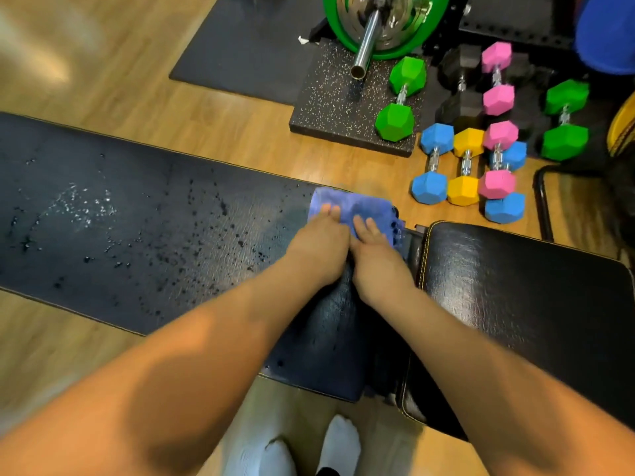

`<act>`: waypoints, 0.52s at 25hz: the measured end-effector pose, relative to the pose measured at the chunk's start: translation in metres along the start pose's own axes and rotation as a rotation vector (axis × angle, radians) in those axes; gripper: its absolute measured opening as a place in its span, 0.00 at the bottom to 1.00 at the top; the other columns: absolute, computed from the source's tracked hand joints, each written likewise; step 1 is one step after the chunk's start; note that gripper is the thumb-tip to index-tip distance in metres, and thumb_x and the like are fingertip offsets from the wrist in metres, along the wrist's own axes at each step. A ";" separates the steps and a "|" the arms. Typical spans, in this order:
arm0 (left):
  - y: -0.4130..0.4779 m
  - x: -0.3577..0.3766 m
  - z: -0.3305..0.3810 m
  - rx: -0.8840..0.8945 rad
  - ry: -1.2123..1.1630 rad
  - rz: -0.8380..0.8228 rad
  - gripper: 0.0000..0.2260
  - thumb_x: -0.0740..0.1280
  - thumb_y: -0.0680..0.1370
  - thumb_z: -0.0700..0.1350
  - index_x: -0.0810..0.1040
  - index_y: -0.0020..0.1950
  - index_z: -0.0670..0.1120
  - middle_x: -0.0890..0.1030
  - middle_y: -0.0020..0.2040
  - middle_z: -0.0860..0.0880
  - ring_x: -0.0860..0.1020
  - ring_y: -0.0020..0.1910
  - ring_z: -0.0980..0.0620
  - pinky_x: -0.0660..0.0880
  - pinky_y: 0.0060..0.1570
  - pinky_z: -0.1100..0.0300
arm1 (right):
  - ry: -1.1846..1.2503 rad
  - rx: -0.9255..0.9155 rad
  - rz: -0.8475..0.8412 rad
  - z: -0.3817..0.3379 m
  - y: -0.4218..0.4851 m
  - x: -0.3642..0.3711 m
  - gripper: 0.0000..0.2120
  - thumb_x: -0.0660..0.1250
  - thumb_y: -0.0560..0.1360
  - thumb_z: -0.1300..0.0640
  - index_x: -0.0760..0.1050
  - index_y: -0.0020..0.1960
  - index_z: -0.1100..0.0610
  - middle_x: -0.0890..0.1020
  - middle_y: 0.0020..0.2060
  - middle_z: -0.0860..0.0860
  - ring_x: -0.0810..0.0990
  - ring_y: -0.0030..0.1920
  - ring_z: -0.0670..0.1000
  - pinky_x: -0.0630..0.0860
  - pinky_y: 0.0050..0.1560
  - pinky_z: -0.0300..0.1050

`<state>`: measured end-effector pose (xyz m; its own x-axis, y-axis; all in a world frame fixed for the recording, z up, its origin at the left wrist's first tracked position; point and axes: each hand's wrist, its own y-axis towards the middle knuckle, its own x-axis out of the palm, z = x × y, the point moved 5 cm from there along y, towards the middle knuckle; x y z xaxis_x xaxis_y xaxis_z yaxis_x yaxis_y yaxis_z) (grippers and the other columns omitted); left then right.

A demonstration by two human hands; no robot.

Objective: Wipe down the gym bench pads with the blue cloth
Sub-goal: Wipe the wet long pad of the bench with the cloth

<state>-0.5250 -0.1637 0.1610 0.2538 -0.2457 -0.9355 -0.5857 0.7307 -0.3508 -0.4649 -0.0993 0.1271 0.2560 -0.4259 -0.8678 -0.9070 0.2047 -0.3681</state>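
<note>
My left hand [318, 242] and right hand [376, 259] press flat, side by side, on the blue cloth [350, 206] at the long bench pad's [137, 286] far right corner. Droplets [223, 208] run leftward along it, nearer my left hand.

I count two pads: long pad [120, 218], seat pad [515, 304]. One cloth [354, 206]. Two grips: left grip [318, 242], right grip [374, 250]. Coloured dumbbells, seven by my count: green dumbbell [400, 97] plus second green [565, 120]; pink dumbbell [498, 99] plus second pink [496, 183]; blue dumbbell [433, 163] plus second blue [505, 207], half hidden; one yellow dumbbell [465, 166]. One black dumbbell [460, 108] for sure; the dark heap I can't split. One barbell [367, 39], one green plate [330, 25]. Two mats: plain mat [247, 46], speckled mat [326, 111]. Two socks: left sock [271, 458], right sock [342, 441].
</note>
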 end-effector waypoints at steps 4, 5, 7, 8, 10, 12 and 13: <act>-0.117 0.053 0.019 0.081 -0.014 -0.023 0.23 0.53 0.76 0.44 0.68 0.70 0.40 0.71 0.68 0.38 0.62 0.70 0.43 0.59 0.71 0.54 | 0.010 -0.214 0.016 -0.036 -0.082 0.064 0.26 0.54 0.71 0.59 0.71 0.68 0.56 0.73 0.68 0.57 0.66 0.71 0.59 0.60 0.72 0.57; -0.141 0.065 0.014 -0.015 -0.038 -0.129 0.25 0.53 0.74 0.45 0.70 0.70 0.41 0.70 0.70 0.38 0.62 0.71 0.45 0.60 0.71 0.56 | 0.028 -0.252 -0.029 -0.044 -0.105 0.076 0.26 0.55 0.70 0.58 0.73 0.67 0.56 0.75 0.66 0.55 0.67 0.71 0.57 0.61 0.71 0.57; -0.140 0.072 0.004 -0.049 0.028 -0.081 0.26 0.57 0.72 0.45 0.73 0.68 0.41 0.70 0.70 0.37 0.66 0.71 0.42 0.66 0.69 0.55 | 0.011 -0.273 -0.037 -0.040 -0.111 0.078 0.28 0.53 0.68 0.59 0.72 0.67 0.56 0.75 0.66 0.54 0.68 0.70 0.55 0.61 0.69 0.55; -0.124 0.066 0.005 -0.007 0.077 -0.074 0.25 0.56 0.73 0.44 0.72 0.68 0.38 0.70 0.69 0.35 0.65 0.71 0.38 0.64 0.71 0.50 | -0.014 -0.264 0.014 -0.035 -0.097 0.070 0.30 0.51 0.67 0.60 0.72 0.68 0.57 0.74 0.67 0.56 0.69 0.70 0.57 0.63 0.70 0.56; -0.076 0.032 0.003 0.025 0.121 0.055 0.25 0.53 0.75 0.42 0.64 0.71 0.33 0.66 0.71 0.33 0.58 0.72 0.34 0.54 0.74 0.46 | -0.033 -0.183 0.098 -0.023 -0.054 0.044 0.32 0.46 0.69 0.60 0.66 0.72 0.58 0.66 0.72 0.59 0.64 0.72 0.61 0.64 0.70 0.60; -0.025 0.011 -0.006 0.028 0.097 0.123 0.27 0.52 0.79 0.42 0.48 0.75 0.32 0.52 0.77 0.34 0.48 0.76 0.36 0.42 0.74 0.48 | -0.026 -0.133 0.124 -0.014 -0.009 0.019 0.31 0.44 0.73 0.60 0.54 0.77 0.56 0.52 0.77 0.58 0.50 0.77 0.60 0.53 0.75 0.59; -0.010 0.007 -0.012 0.007 0.055 0.066 0.28 0.53 0.80 0.42 0.45 0.76 0.33 0.48 0.77 0.36 0.45 0.77 0.38 0.39 0.74 0.50 | -0.028 -0.109 0.095 -0.012 0.009 0.014 0.30 0.46 0.76 0.61 0.49 0.78 0.54 0.46 0.77 0.56 0.43 0.77 0.58 0.47 0.76 0.56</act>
<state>-0.5263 -0.1802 0.1573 0.1724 -0.2316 -0.9574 -0.5938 0.7510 -0.2886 -0.4736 -0.1137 0.1158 0.1751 -0.3840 -0.9066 -0.9581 0.1455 -0.2467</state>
